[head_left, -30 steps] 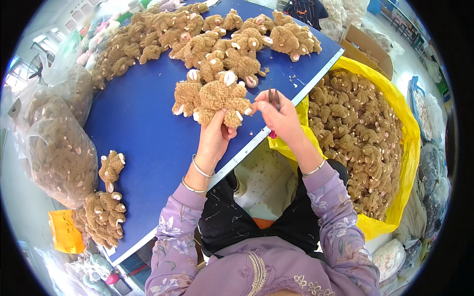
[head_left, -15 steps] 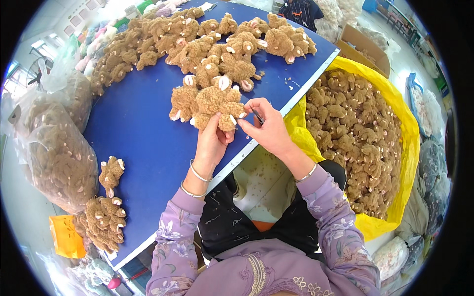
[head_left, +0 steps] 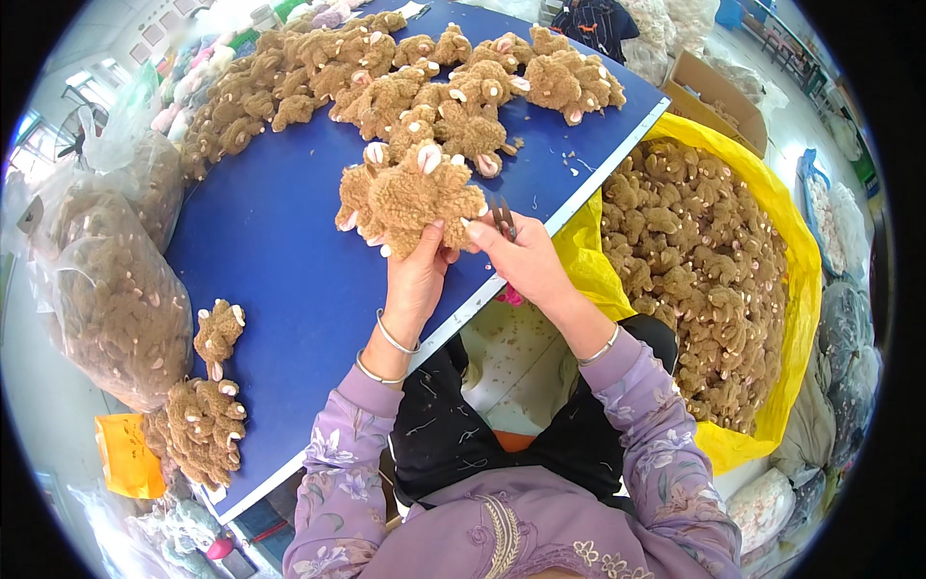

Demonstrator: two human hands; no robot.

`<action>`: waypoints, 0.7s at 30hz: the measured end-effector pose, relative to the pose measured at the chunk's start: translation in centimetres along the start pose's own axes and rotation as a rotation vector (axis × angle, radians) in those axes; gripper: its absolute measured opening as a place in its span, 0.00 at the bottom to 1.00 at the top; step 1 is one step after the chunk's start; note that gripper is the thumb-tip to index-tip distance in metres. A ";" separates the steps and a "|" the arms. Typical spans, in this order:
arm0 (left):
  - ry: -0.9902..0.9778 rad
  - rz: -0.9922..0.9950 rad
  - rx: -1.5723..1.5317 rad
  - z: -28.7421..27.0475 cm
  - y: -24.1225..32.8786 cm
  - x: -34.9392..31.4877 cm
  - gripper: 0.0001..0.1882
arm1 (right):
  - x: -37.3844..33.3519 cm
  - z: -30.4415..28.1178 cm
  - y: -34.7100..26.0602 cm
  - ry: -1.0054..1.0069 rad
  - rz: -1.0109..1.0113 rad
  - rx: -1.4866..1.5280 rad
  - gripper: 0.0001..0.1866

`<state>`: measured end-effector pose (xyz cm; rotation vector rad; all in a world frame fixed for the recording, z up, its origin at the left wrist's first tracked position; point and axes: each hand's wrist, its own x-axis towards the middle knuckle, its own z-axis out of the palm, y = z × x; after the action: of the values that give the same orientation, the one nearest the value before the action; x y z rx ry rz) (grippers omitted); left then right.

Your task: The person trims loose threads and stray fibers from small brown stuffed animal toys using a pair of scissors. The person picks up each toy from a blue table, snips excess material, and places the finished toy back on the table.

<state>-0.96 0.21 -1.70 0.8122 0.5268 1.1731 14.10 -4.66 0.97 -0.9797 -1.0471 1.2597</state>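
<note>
Over the blue table I hold a fluffy brown plush toy (head_left: 413,201) with white-and-pink ears and pale paws. My left hand (head_left: 417,272) is closed on its lower edge, thumb on top. In my right hand (head_left: 529,262) is a pair of small scissors (head_left: 503,220), blades pointing away from me and slightly parted; something pink shows below the palm. The right thumb and fingertips also touch the toy's right paw. Just behind the held toy lies another brown plush toy (head_left: 471,130), one of a large heap of the same kind.
The blue table (head_left: 280,241) has a pale right edge (head_left: 608,179). A yellow sack (head_left: 796,289) full of brown plush toys stands at my right. Clear plastic bags (head_left: 111,280) of toys stand left, near a small toy pile (head_left: 204,425). A cardboard box (head_left: 709,87) is at far right.
The held plush toy has turned, its back now more upward. My right hand has shifted slightly right and down, and the scissor blades now show plainly, pointing away.
</note>
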 end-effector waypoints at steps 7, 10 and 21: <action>0.036 -0.020 0.021 -0.1 -0.3 0.0 0.12 | -0.4 0.2 0.3 0.126 -0.159 -0.288 0.11; 0.047 -0.028 0.056 0.4 -0.1 -0.2 0.10 | -0.8 0.5 -1.0 0.101 -0.148 -0.372 0.11; 0.105 0.031 0.354 1.4 -0.2 -0.7 0.07 | -0.9 0.4 -0.9 0.102 -0.185 -0.589 0.10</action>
<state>-0.05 -0.86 -1.06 1.0664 0.8260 1.1712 13.93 -5.65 1.82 -1.3351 -1.4293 0.7476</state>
